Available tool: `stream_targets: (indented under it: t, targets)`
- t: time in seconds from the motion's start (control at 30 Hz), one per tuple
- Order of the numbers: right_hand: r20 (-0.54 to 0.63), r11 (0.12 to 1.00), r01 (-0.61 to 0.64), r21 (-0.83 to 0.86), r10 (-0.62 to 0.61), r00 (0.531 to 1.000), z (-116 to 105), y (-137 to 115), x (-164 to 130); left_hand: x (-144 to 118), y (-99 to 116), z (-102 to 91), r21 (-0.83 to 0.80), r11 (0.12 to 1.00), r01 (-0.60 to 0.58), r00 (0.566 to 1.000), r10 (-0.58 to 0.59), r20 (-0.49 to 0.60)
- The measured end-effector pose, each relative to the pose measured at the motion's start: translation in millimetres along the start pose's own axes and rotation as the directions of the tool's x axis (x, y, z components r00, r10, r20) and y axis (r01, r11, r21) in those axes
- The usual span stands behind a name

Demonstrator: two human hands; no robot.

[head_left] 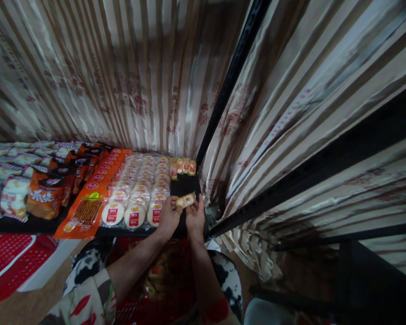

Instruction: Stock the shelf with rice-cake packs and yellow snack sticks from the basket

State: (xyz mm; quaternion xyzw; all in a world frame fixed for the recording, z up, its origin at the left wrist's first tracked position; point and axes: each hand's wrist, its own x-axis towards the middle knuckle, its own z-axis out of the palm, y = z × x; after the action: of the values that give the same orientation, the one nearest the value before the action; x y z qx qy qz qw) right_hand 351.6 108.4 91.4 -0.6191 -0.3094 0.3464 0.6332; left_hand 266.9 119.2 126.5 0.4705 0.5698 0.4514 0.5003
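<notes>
Both hands meet over the bare dark patch at the right end of a low black shelf (186, 185), and between them they hold one small snack packet (185, 200), pale yellow and wrapped in clear film. The left hand (168, 216) pinches the packet's left end, fingers curled tight around it; the right hand (195, 215) closes on its right end from below, thumb up against the wrapper. The packet lies nearly level, tipped up a little at its right end, just above the shelf surface; whether it touches the shelf cannot be told.

Just left of the packet stand three rows of round white rice crackers (138, 189) with red labels, running back toward the striped curtain (122, 76). Behind the packet, at the shelf's back edge, a short line of similar small yellow packets (183, 166) stands upright. Left of the crackers lies a flat row of orange packs (98, 194), the front one showing brown sticks through a window, and farther left are orange-brown bags (45, 196) and pale bags. A black upright post (230, 81) rises behind the packet's right side. Below the packet, between the forearms, sits a red basket (162, 289) holding more wrapped snacks.
</notes>
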Motion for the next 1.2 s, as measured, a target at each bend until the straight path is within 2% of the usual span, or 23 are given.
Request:
stream_targets:
  t: [0.13,0.33,0.4,0.53,0.67,0.87,1.07,1.2]
  targets:
    - [-0.089,0.995,-0.054,0.082,0.062,0.994,5,-4,8,4,1,11.5,-0.12,0.989,0.082,0.995,-0.088,-0.046]
    - [-0.025,0.978,-0.127,0.167,0.133,0.991,12,-11,14,15,4,27.6,-0.282,0.947,0.153,0.982,-0.178,-0.065]
    - [-0.014,0.978,-0.131,0.16,0.135,0.991,14,-11,16,19,2,31.3,-0.247,0.959,0.136,0.983,-0.163,-0.09]
    - [-0.032,0.992,-0.1,0.078,0.103,0.994,15,-11,24,29,-7,38.2,-0.111,0.993,0.04,0.984,-0.059,-0.166]
    - [0.009,0.998,-0.069,0.009,0.068,0.998,16,-17,36,35,-8,43.9,-0.044,0.996,-0.073,0.989,0.067,-0.131]
    - [0.087,0.988,-0.126,0.086,0.118,0.989,19,-25,51,42,-6,47.3,0.132,0.971,-0.201,0.969,0.217,-0.118]
    - [0.098,0.967,-0.212,0.142,0.2,0.975,23,-12,61,46,-13,48.7,0.218,0.955,-0.201,0.97,0.226,-0.093]
    - [0.059,0.964,-0.186,0.192,0.178,0.982,25,3,69,49,-14,48.6,0.284,0.945,-0.164,0.972,0.204,-0.116]
